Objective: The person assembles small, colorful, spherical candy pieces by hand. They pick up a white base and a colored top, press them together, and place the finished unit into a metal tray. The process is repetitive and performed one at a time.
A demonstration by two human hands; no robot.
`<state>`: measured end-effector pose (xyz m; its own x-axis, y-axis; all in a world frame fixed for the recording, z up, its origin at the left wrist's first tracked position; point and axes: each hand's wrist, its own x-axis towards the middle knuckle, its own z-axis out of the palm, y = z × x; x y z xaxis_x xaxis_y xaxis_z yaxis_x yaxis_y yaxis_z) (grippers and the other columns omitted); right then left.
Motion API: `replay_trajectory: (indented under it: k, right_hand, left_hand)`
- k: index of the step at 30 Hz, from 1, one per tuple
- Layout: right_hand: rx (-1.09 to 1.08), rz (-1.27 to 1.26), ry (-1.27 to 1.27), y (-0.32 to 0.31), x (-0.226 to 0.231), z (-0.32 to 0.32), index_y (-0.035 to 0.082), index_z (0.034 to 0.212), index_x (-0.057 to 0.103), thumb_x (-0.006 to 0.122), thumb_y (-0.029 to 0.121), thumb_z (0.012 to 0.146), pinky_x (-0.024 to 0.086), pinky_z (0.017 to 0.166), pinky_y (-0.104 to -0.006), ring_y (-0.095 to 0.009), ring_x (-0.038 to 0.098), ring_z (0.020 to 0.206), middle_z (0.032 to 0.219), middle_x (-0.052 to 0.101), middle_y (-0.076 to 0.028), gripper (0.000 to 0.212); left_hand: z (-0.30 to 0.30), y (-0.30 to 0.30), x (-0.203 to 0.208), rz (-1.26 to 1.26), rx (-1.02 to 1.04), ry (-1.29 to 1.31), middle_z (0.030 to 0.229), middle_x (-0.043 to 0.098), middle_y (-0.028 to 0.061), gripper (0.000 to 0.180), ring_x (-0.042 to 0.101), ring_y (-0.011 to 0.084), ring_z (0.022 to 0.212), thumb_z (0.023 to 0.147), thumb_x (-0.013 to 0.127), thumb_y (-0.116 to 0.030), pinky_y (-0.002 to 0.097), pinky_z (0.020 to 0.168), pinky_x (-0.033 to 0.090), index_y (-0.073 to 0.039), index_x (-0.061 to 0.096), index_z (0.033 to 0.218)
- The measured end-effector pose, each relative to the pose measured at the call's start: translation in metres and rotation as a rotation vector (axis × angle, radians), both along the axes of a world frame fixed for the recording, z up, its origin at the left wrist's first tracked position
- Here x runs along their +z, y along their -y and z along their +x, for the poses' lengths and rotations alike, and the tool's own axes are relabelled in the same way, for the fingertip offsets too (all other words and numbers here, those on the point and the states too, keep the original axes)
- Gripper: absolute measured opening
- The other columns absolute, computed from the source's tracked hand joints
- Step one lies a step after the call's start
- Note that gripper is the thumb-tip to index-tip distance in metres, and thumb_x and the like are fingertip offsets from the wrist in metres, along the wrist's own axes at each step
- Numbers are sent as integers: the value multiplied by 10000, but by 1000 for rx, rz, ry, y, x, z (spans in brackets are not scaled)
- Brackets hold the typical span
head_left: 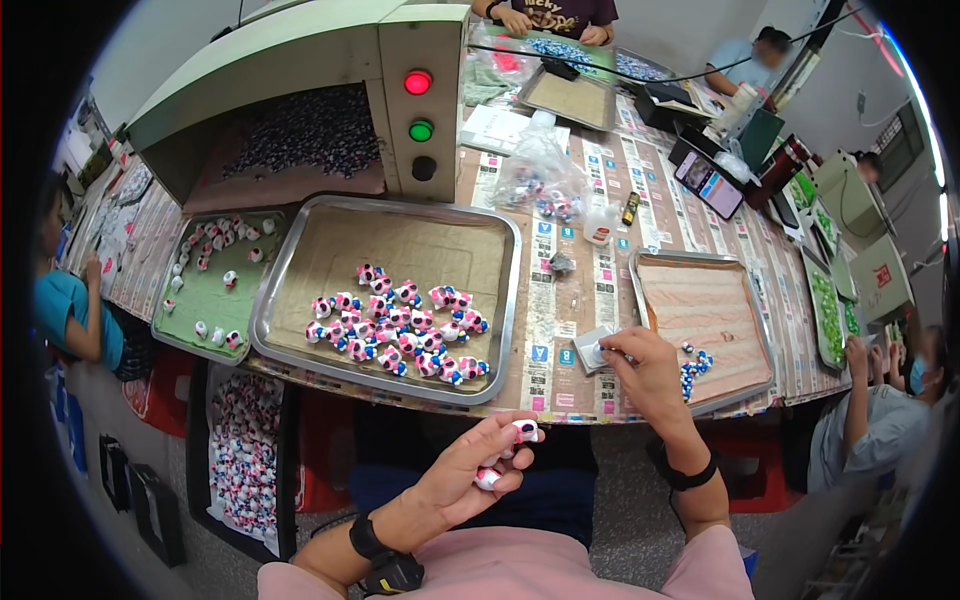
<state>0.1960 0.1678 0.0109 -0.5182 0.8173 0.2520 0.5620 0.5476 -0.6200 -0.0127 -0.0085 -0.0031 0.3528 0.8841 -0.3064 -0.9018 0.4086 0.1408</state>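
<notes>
My left hand is curled in front of my body around small white toy figures with pink and black patches; one figure shows at the fingertips. Others are partly hidden in the palm. Over the table's front edge, my right hand pinches with thumb and forefinger at a small white square block. What sits between those fingertips is too small to tell. Just right of that hand, small blue-and-white pieces lie in a cloth-lined metal tray. A larger metal tray at the left carries many pink, white and blue figures.
A machine with red and green lights stands behind the large tray. A green-lined tray is at far left. A white bottle, plastic bag and phone stand farther back. Other people sit around the table.
</notes>
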Motion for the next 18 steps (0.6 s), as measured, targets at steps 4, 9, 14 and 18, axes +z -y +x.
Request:
replay_trajectory:
  k: [4,9,14,18]
  right_hand:
    - [21,78,61,1,2,1,7,907,702,682,-10,785,505,679,-307,-250,651,780,846,667,-117,125]
    - [-14,75,-11,7,4,-2,3,888,693,667,14,800,501,693,-351,-284,638,790,829,650,-131,92]
    - [-3,-211,-169,40,28,-9,4,938,704,687,12,801,506,665,-279,-188,647,786,898,676,-107,138]
    - [85,-407,-361,68,27,-9,8,974,712,721,32,809,500,671,-241,-138,636,781,940,686,-101,167]
  left_hand:
    - [-1,-3,9,-134,-7,-103,1129,580,99,362,589,133,882,969,554,-183,198,500,389,-37,494,1295]
    - [0,-8,12,-75,-56,-96,1081,611,53,316,611,112,910,964,569,-150,207,558,439,-59,519,1263]
    - [4,-9,-3,-30,-32,-109,1049,608,34,321,595,89,892,960,576,-130,201,549,424,-63,528,1270]
    - [8,-10,0,-48,-24,-155,1033,607,31,323,584,79,874,951,587,-105,189,535,406,-56,540,1267]
